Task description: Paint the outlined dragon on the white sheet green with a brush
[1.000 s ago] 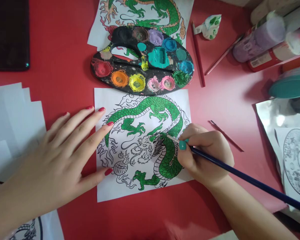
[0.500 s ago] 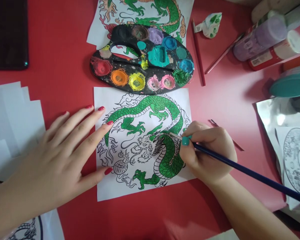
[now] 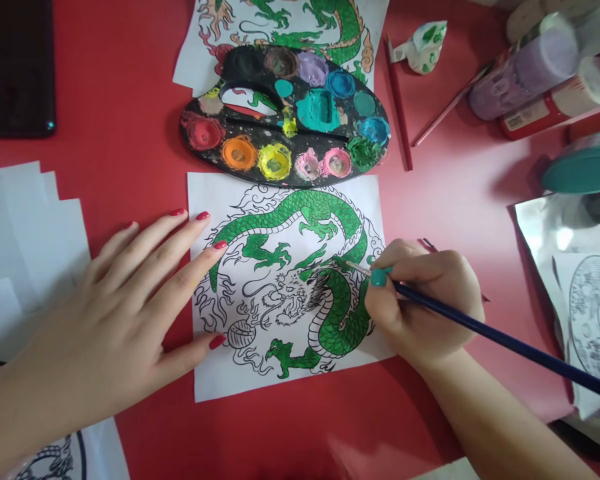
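My right hand (image 3: 427, 300) pinches a dark blue paintbrush (image 3: 500, 337). The brush tip touches the dragon drawing (image 3: 260, 303) near the upper curve of the neck. On this white sheet the dragon's body, legs and tail are painted green, while its head, flames and belly strip are black outline on white. My left hand (image 3: 135, 293) lies flat with fingers spread, its fingertips on the sheet's left edge. Just beyond the sheet sits a black paint palette (image 3: 285, 175) with wells of several colours, green at its right end.
Behind the palette lies another painted dragon sheet (image 3: 193, 57). To the right are a red brush (image 3: 400, 113), a crumpled paint-stained tissue (image 3: 427, 50), a purple paint bottle (image 3: 523, 70) and a teal lid (image 3: 575, 167). White papers (image 3: 30, 233) and a black device (image 3: 15, 67) lie left.
My right hand has shifted slightly to the right, and the brush tip has moved a little along the dragon's neck. My left hand stays in place.
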Demonstrator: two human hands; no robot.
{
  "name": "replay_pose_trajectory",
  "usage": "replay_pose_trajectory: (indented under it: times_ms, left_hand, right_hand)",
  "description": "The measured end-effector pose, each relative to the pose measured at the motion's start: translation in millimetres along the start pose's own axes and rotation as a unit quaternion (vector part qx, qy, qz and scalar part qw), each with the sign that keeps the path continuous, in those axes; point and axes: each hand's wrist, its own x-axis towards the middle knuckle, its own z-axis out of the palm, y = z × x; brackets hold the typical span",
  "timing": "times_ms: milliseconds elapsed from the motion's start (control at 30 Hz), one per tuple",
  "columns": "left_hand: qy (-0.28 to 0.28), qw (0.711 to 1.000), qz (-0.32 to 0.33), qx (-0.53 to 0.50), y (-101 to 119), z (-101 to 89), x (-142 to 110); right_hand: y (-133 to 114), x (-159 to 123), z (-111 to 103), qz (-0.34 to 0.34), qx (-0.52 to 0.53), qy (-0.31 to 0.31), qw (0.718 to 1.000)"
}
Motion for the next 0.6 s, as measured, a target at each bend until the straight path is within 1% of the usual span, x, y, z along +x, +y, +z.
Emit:
replay_pose_trajectory:
  times_ms: [67, 200, 367, 533, 600]
  left_hand:
    - [0.002, 1.0, 0.003, 0.001, 0.2, 0.0, 0.3]
    - [0.001, 1.0, 0.001, -0.006, 0.5, 0.7, 0.8]
    - [0.003, 1.0, -0.001, -0.009, 0.7, 0.5, 0.4]
    - [0.0, 1.0, -0.007, -0.01, 0.2, -0.6, 0.1]
    - [0.002, 1.0, -0.006, -0.009, 0.2, -0.6, 0.0]
  right_hand:
    - [-1.6, 0.3, -0.3, 0.005, 0.009, 0.007, 1.0]
    - [-3.4, 1.6, -1.4, -0.011, -0.016, -0.041, 0.999]
    - [-0.6, 1.7, -2.8, -0.009, -0.03, -0.015, 0.999]
    - [-1.9, 3.2, -4.2, -0.047, -0.021, -0.057, 0.997]
    - [-2.0, 2.6, -4.4, -0.048, -0.025, -0.052, 0.997]
